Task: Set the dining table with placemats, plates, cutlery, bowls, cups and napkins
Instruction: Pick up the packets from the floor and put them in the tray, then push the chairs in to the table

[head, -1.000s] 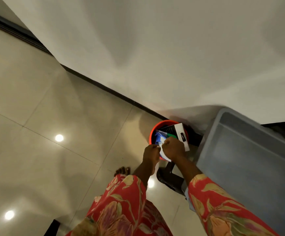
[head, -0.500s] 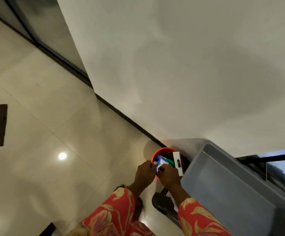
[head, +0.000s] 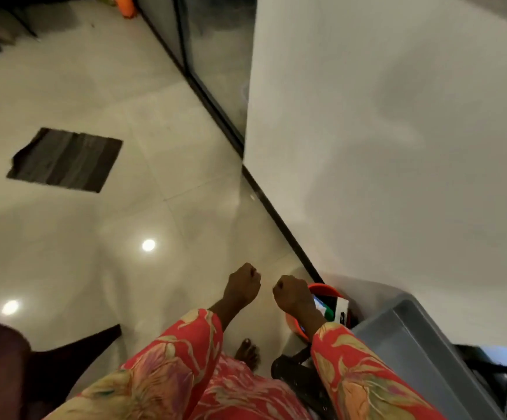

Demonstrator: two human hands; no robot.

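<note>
My left hand (head: pixel 243 283) and my right hand (head: pixel 291 294) are both out in front of me above the tiled floor, a small gap between them. Their fingers are curled into fists and nothing shows inside either one. Just right of and below my right hand stands a red bucket (head: pixel 324 289) against the wall. It holds a blue and white packet (head: pixel 319 305), something green and a white box (head: pixel 341 307). No placemats, plates, cutlery, bowls, cups or napkins are in view.
A grey plastic bin (head: pixel 412 353) stands at the lower right beside the bucket. A dark mat (head: pixel 64 160) lies on the floor at the left. Dark wooden furniture (head: pixel 3 374) fills the lower left corner. A white wall (head: pixel 397 147) and a glass door (head: pixel 215 56) run along the right.
My hands have let go of the blue and white packet, which now lies in the bucket, and have moved left away from it. My view has swung left.
</note>
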